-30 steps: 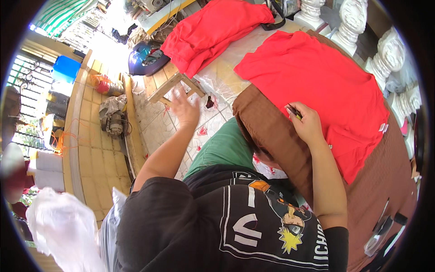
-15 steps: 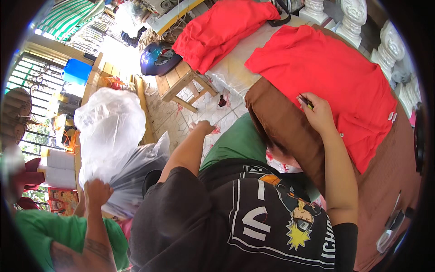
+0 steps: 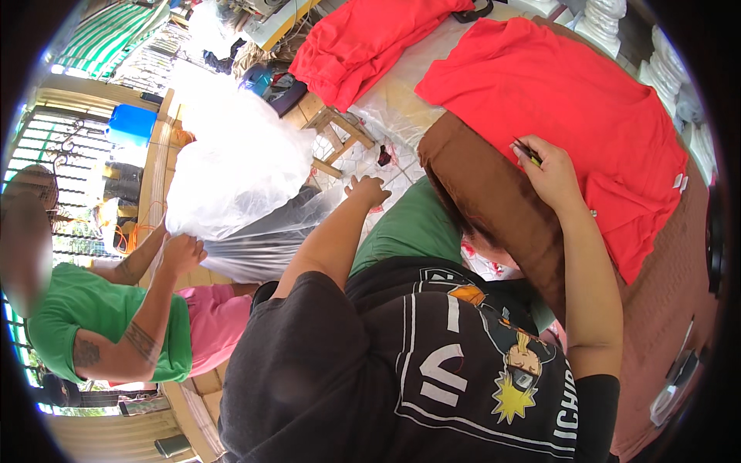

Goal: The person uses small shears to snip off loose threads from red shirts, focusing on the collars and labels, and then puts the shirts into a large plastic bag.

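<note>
My right hand (image 3: 549,174) is closed around small dark-tipped thread snips (image 3: 529,153) with a yellow-green part. It rests at the near edge of a red garment (image 3: 548,85), which lies spread over a brown cloth (image 3: 490,181) on the right. A small white tag (image 3: 680,182) shows at the garment's right side. My left hand (image 3: 367,191) is held over my green-clad leg with its fingers apart and nothing in it. Left of it, a co-worker's hand (image 3: 182,252) grips a large clear plastic bag (image 3: 239,166); dark contents show through its lower part.
Another red garment (image 3: 370,46) lies heaped on the plastic-covered surface ahead. A wooden stool (image 3: 336,139) stands on the tiled floor beyond my left hand. White balusters (image 3: 606,23) line the far right, and a clear plastic case (image 3: 671,390) lies at the near right.
The co-worker and the plastic bag have moved right, nearer to me. My left hand has risen slightly rightward and its fingers have spread. My right hand stays by the red garment with the thread snips.
</note>
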A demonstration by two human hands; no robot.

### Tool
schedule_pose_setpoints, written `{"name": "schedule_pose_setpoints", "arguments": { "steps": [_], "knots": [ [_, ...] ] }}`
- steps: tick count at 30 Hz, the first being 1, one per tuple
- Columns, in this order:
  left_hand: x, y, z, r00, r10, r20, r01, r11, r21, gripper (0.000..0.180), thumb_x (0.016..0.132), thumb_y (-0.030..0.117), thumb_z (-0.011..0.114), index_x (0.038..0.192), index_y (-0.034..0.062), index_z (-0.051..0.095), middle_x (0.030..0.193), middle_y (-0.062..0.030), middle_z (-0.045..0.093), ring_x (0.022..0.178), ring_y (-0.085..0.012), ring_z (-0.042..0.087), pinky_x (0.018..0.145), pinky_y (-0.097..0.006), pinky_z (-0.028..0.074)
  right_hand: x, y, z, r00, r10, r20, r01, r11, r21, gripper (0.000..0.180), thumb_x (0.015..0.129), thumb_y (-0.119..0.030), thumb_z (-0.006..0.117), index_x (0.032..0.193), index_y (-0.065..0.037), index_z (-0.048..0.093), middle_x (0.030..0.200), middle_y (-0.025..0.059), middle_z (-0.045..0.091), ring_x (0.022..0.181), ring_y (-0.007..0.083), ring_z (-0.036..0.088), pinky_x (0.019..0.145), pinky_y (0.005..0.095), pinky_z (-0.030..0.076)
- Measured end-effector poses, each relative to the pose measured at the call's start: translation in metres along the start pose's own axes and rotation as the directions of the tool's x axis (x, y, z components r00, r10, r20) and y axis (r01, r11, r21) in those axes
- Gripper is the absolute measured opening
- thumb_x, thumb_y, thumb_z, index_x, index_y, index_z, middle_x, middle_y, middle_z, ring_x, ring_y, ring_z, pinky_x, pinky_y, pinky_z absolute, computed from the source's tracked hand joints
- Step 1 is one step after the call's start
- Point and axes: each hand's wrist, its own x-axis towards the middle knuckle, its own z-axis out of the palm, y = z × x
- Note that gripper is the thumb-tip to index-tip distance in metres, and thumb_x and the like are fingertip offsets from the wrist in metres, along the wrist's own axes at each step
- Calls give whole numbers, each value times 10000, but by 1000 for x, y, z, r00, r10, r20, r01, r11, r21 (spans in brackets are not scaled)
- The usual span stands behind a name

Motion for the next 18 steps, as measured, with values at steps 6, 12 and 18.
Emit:
{"name": "schedule_pose_setpoints", "arguments": {
  "steps": [6, 12, 18],
  "knots": [
    [-1, 3, -6, 997, 53, -63, -55, 998, -34, 529, 789, 457, 590, 1272, 251, 522, 1399, -91, 382, 1345, -419, 182, 1017, -607, 216, -1, 3, 1, 999, 29, -23, -28, 999, 40, 153, 837, -144, 589, 939, -30, 592, 775, 142, 598, 668, 247, 574, 628, 315, 438],
    [-1, -9, -1, 983, 117, -143, -119, 993, -11, 504, 793, 469, 588, 1251, 265, 539, 1412, -81, 369, 1347, -381, 198, 1036, -555, 231, -1, 0, 1, 1000, 16, -21, -16, 1000, 17, 135, 837, -134, 593, 924, -32, 598, 742, 129, 593, 635, 228, 560, 605, 312, 429],
    [-8, -19, 1, 975, 159, -153, -168, 985, -47, 426, 829, 372, 594, 1218, 204, 556, 1378, -92, 399, 1266, -312, 381, 1000, -505, 342, 1, -2, 1, 999, 36, -34, -35, 999, 32, 138, 836, -141, 600, 911, -26, 604, 735, 117, 601, 642, 204, 579, 601, 303, 428]
  ]
}}
